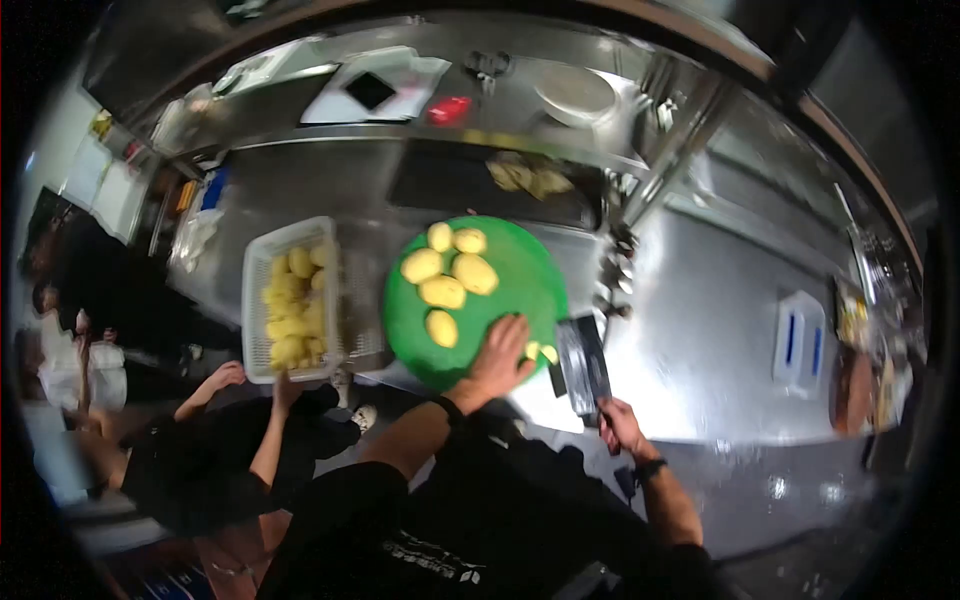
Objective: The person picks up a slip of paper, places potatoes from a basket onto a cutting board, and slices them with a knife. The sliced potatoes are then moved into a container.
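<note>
On a round green cutting board (pixel 520 260) lie several peeled potatoes (pixel 442 291), mostly in its left half. My left hand (pixel 500 358) presses down near the board's lower right edge, its fingers curved and close together over a piece of potato (pixel 532 350) that shows at their right side. Another small potato piece (pixel 549 354) lies just right of it. My right hand (pixel 622 426) is closed round the handle of a cleaver (pixel 588 365). The wide, dark blade stands at the board's right edge, beside the small pieces and apart from my left hand.
A white basket (pixel 258 300) of peeled potatoes stands left of the board, with a co-worker's hands (pixel 284 388) at its near side. Behind the board, a cloth (pixel 530 177) lies on a dark tray. A white container (pixel 799 345) sits on the counter at right.
</note>
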`<state>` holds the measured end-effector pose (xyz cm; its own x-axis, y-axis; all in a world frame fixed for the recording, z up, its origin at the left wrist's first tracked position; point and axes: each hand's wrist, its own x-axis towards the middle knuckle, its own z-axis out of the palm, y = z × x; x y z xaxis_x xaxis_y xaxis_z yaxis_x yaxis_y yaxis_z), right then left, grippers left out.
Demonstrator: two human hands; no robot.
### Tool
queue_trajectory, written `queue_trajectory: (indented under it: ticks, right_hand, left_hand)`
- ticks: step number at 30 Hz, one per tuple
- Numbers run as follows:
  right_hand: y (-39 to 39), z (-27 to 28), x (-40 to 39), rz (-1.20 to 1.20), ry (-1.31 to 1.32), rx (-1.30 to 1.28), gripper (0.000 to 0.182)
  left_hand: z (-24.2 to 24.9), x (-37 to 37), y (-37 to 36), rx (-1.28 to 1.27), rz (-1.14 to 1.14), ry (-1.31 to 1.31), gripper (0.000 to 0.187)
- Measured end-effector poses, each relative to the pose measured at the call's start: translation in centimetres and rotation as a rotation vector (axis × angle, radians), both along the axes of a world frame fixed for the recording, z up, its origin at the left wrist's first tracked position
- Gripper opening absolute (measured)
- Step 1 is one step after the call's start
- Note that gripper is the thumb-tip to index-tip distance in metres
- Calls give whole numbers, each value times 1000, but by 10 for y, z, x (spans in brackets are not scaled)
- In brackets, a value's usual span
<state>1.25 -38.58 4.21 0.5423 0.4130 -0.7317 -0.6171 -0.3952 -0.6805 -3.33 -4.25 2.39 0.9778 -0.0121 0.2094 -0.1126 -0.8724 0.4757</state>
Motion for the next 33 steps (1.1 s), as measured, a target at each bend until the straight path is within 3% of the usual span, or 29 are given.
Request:
queue_trajectory:
  ticks: [2, 3, 5, 6, 8, 10, 14, 15, 18, 19, 21, 22, 23, 24, 25, 28, 30, 32, 33]
  right_hand:
    - [1, -40, -16, 91, -85, 50, 63]
    - [6, -57, -23, 94, -89, 56, 65]
    - [47, -53, -27, 100, -115, 108, 68]
    - [55, -59, -32, 22, -31, 173, 54]
    - [89, -30, -47, 48, -67, 37, 29]
    - [110, -53, -44, 40, -106, 120, 27]
    - [122, -97, -38, 12, -158, 238, 22]
    - [131, -91, -37, 19, -177, 266, 23]
    - [189, -5, -36, 214, -220, 171, 26]
    - [214, 26, -33, 370, -391, 101, 29]
    - [267, 135, -42, 537, -380, 163, 34]
    - [293, 11, -27, 481, -526, 497, 32]
    - [315, 30, -31, 554, -456, 538, 18]
    - [339, 75, -38, 673, -521, 455, 22]
    - [363, 107, -47, 664, -256, 443, 24]
    - [423, 169, -67, 788, -113, 340, 27]
    - [450, 174, -75, 825, -112, 337, 27]
    - [470, 133, -71, 794, -189, 387, 23]
    - [470, 116, -70, 770, -221, 405, 23]
  left_hand:
    - [7, 8, -2, -226, 15, -38, 67]
    - [5, 6, -9, -250, 90, -232, 66]
    - [27, 3, -2, -254, 125, -114, 73]
    - [18, -3, -15, -144, 137, -113, 74]
    - [-19, -2, -27, -26, 216, -197, 67]
    - [-30, -1, -31, 38, 276, -133, 60]
    - [0, 0, -20, -199, 497, -399, 51]
    - [22, -5, -7, -150, 505, -402, 51]
    - [63, -18, 42, -96, 601, -429, 53]
    - [52, -17, 64, -254, 597, -567, 52]
    - [74, -33, 107, -109, 646, -703, 50]
    - [120, -61, 137, 191, 689, -682, 50]
    - [123, -73, 166, -82, 679, -670, 51]
    - [111, -82, 187, -193, 716, -665, 51]
    - [98, -91, 208, -305, 754, -664, 52]
    - [153, -138, 257, 97, 1063, -678, 52]
    - [138, -161, 303, 122, 1220, -611, 49]
    - [101, -177, 363, -94, 1175, -757, 36]
    - [66, -187, 397, -103, 1189, -574, 30]
